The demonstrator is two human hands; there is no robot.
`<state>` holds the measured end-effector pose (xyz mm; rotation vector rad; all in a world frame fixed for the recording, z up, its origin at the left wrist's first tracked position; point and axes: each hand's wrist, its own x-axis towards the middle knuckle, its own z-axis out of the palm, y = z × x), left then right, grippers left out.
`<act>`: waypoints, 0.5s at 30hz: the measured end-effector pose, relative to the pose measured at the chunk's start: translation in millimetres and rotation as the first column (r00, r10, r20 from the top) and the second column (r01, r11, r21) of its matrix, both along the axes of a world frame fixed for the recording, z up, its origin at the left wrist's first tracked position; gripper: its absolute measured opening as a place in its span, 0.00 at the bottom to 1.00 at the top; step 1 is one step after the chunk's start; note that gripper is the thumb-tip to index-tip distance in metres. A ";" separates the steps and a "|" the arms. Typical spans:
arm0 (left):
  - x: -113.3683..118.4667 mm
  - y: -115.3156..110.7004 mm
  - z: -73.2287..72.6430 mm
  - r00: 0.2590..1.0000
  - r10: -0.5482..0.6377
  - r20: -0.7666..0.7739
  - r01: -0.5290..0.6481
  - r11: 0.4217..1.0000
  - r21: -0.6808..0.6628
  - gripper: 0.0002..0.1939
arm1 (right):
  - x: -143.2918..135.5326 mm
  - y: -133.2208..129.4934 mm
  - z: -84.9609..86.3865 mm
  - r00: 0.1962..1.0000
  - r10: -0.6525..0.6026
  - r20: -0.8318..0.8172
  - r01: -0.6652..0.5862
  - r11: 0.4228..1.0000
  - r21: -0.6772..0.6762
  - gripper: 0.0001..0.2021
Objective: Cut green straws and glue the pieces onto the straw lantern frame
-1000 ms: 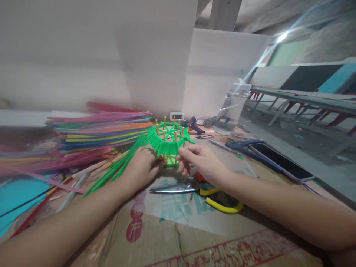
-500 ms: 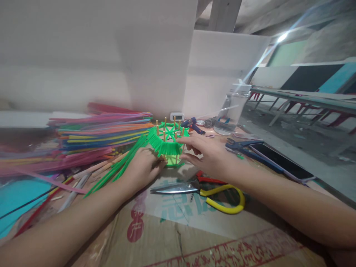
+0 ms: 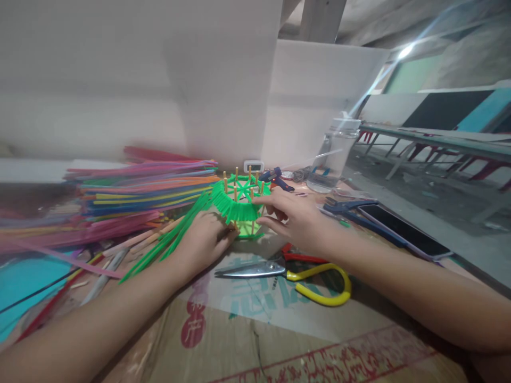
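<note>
A round green frame (image 3: 239, 207) of pipe cleaners stands at the centre, with several thin wooden sticks upright around it and a green base below. At its lower left, my left hand (image 3: 205, 238) has its fingers closed by a stick near the base; what they pinch is too small to tell. On the right side, my right hand (image 3: 289, 217) touches the green band with thumb and index finger apart. Loose green pipe cleaners (image 3: 175, 234) run from the frame down behind my left hand. Scissors (image 3: 275, 268) with red and yellow handles lie in front.
Coloured pipe cleaners (image 3: 147, 191) are piled at the left. A glue gun (image 3: 279, 179) and a small white display (image 3: 254, 166) lie behind the frame. Clear jar (image 3: 333, 154), blue-handled pliers (image 3: 351, 210) and phone (image 3: 405, 231) are at the right.
</note>
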<state>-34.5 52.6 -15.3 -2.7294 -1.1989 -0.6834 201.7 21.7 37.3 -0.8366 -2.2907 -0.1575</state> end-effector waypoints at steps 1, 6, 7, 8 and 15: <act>0.0 -0.1 0.1 1.000 0.002 -0.002 -0.002 1.000 -0.001 0.15 | -0.6 -0.3 0.1 1.000 0.000 -0.005 0.000 1.000 0.005 0.13; 0.0 -0.6 0.6 1.000 0.015 -0.018 -0.015 1.000 0.003 0.15 | -1.3 -3.2 -0.1 0.999 -0.037 0.009 0.037 0.999 0.004 0.14; -0.1 -0.5 0.5 1.000 0.014 -0.017 -0.014 1.000 0.004 0.15 | -0.4 -3.7 -0.5 0.999 -0.048 0.006 0.048 0.999 0.005 0.14; -0.2 -0.3 0.3 1.000 0.012 -0.014 -0.012 1.000 0.004 0.15 | 1.0 -4.0 -1.0 0.999 -0.051 0.005 0.051 0.999 0.017 0.13; -1.5 1.1 -1.6 1.000 -0.001 0.004 0.001 1.000 0.002 0.14 | 6.4 -3.5 0.2 0.992 0.021 0.126 -0.056 0.956 0.287 0.06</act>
